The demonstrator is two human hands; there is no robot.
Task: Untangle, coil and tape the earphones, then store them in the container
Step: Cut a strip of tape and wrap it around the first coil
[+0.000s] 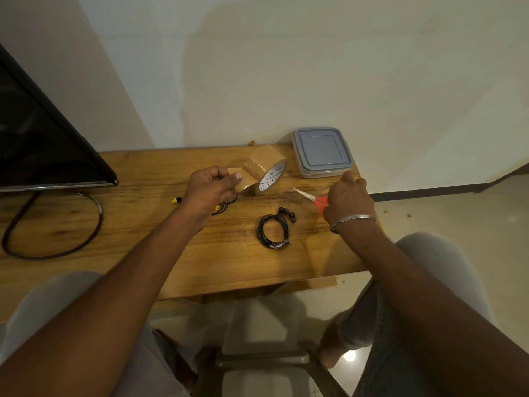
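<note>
Earphones (273, 232): black, coiled in a ring, lying on the worktop (143, 224) between the two arms, with the buds at the far side of the coil. No hand touches them.
Left hand (210, 186): thumb and fingers pinch the pulled-out end of the tape roll (264, 173).
Tape roll: brown, standing on its edge just beyond the left hand.
Right hand (347, 202): fingers are curled on the red handle of the scissors (306, 195), blades pointing left.
Container (322, 151): lid on, at the far right corner, near the wall.
</note>
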